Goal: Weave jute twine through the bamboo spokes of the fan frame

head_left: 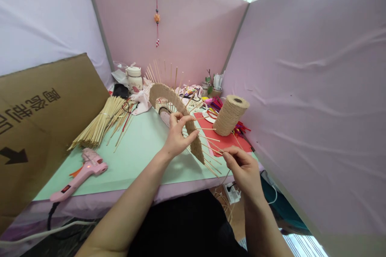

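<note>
My left hand [177, 135] grips a round woven fan-like piece [169, 95] made of thin wooden sticks with jute twine wound between them. It stands tilted on edge over the pale green table [135, 156]. My right hand [243, 166] pinches the twine strand at the lower sticks [211, 148] of the piece, fingers closed. A big spool of jute twine [229, 114] stands just behind, on a red sheet [229, 140].
A pink glue gun [81, 172] lies at the front left. A bundle of wooden sticks [99, 122] lies beside a brown cardboard sheet [39, 116]. A white jar [134, 78], craft clutter and a small pot sit at the back. Pink partition walls enclose the table.
</note>
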{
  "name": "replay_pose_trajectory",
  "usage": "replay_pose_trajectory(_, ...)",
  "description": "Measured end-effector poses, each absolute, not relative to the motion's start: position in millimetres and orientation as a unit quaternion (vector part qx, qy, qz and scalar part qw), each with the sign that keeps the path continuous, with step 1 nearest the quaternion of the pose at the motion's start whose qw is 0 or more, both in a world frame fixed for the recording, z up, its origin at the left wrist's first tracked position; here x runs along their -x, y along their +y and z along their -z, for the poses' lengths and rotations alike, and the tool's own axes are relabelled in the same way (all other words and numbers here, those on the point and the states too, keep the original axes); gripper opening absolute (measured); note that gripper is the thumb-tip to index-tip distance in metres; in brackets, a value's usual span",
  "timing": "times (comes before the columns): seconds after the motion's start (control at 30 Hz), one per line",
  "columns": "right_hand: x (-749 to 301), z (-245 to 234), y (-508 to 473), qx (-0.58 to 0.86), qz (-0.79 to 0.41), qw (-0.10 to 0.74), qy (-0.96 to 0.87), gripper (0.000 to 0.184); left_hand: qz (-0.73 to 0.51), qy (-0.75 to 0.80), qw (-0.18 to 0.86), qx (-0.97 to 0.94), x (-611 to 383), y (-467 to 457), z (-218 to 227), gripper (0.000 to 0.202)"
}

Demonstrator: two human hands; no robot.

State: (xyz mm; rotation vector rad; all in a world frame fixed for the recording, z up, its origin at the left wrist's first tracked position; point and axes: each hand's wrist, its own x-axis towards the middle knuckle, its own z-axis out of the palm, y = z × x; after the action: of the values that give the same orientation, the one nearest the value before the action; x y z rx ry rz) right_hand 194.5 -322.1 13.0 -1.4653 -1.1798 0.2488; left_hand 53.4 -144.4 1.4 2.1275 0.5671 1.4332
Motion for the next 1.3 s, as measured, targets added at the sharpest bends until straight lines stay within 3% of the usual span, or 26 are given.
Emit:
replay_pose_trajectory(0.17, -179, -24, -338, 0.589, 0.058, 0.503, -0.63, 0.014, -0.529, 0.204, 0.249, -0.785, -53, -144, -1, 0.033)
replay_pose_trajectory(0.27, -181, -26, -344, 0.571, 0.07, 0.469, -0.67, 0.015, -0.529, 0.202, 0.249, -0.786, -53, -143, -1, 0.033)
replay_pose_trajectory(0.37, -195, -20, -342, 0.625, 0.008, 0.48, -0.616, 0.011, -0.528, 0.204, 0.25, -0.785, -53, -143, -2, 0.032)
replay_pose_trajectory(0.5, -215, 4, -319, 0.664, -0.172, 0.529, -0.499, 0.025, -0.521, 0.21, 0.246, -0.79, -54, -143, -1, 0.033)
replay_pose_trajectory(0.67, -208, 30, -282, 0.629, -0.376, 0.508, -0.453, 0.036, -0.516, 0.196, 0.23, -0.801, -54, -144, 1, 0.036)
replay_pose_trajectory(0.8, -191, 30, -269, 0.622, -0.407, 0.507, -0.437, 0.039, -0.51, 0.182, 0.228, -0.809, -49, -143, 4, 0.039)
replay_pose_trajectory(0.97, -184, 31, -265, 0.601, -0.431, 0.535, -0.407, 0.039, -0.561, 0.157, 0.197, -0.789, -44, -143, 12, 0.059)
replay_pose_trajectory(1.13, -181, 38, -261, 0.605, -0.431, 0.549, -0.382, 0.039, -0.602, 0.115, 0.111, -0.782, -40, -158, 21, 0.038)
replay_pose_trajectory(1.3, -182, 40, -258, 0.61, -0.423, 0.546, -0.388, 0.041, -0.559, 0.102, 0.115, -0.815, -40, -163, 25, 0.032)
